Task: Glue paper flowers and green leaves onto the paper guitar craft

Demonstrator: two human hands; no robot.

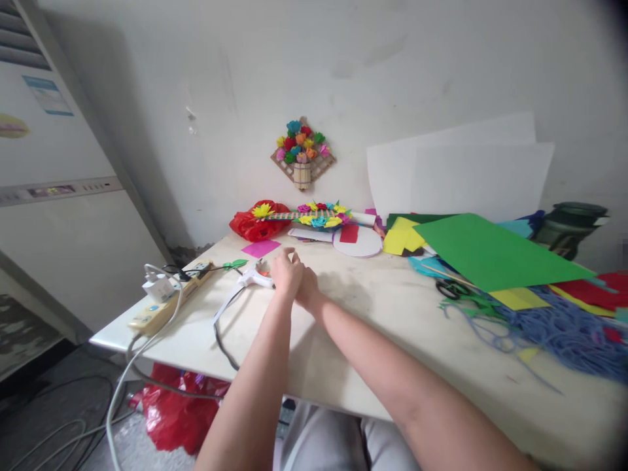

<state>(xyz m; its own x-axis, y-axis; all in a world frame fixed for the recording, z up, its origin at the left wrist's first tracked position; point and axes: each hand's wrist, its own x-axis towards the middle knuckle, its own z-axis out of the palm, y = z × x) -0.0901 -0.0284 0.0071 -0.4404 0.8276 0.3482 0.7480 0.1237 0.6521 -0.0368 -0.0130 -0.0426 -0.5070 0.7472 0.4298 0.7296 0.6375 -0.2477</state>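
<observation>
Near the middle of the table (343,366) my two hands are pressed close together. My left hand (287,269) has its fingers bent inward, and whatever they grip is hidden behind the hand. Against it, and partly covered by it, my right hand (307,288) is closed; its fingertips are out of sight. Just left of my hands lies a white glue gun (256,277) with a black cord, its front end pointing away from me. A small orange piece (265,268) shows between the gun and my left hand. Green paper leaves (235,264) lie beyond the gun.
A power strip (161,314) with a white charger (157,288) lies at the left edge. Along the back are a red bag (252,226), paper flowers (318,221) and a white disc (363,243). Green sheet (490,255), scissors (451,290) and blue yarn (564,333) lie right.
</observation>
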